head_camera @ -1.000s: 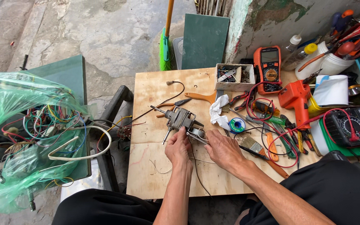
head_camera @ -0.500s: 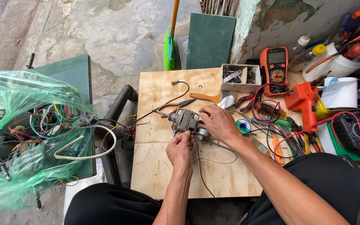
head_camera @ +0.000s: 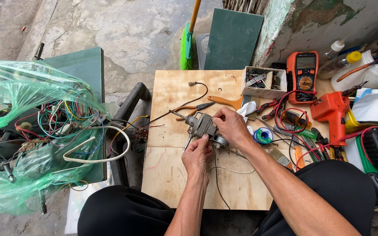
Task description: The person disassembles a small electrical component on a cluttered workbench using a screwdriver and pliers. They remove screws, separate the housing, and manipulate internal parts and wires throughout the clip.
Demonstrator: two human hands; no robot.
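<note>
Head view, the only one. A small grey motor (head_camera: 201, 125) sits near the middle of the plywood board (head_camera: 171, 175), shaft end pointing away from the multimeter (head_camera: 302, 77). The left hand (head_camera: 197, 156) comes up from below the motor, fingers curled, tips pinching its lower edge. The right hand (head_camera: 229, 126) covers the side of the motor that faces the multimeter, fingers closed over the housing; what lies under the palm is hidden. Black leads (head_camera: 217, 183) trail from the motor toward the near board edge. Just beyond the motor lie pliers (head_camera: 193, 109), then a brush (head_camera: 226, 102). Between motor and multimeter: a white rag (head_camera: 246, 109), a parts box (head_camera: 262, 81), red probe leads (head_camera: 285, 109). A solder spool (head_camera: 263, 136) rests just beside the right wrist. Past the multimeter, an orange heat gun (head_camera: 331, 111). Far on the opposite side from the multimeter, off the board, a green bag (head_camera: 27, 131) full of tangled wire. Judgement: the motor is being steadied and turned for inspection or adjustment. To do this well, keep the body flat against the board, let the left hand take the holding load, leave the right fingers free for fine work, and keep the leads slack so they neither snag nor tug at their joints.
</note>
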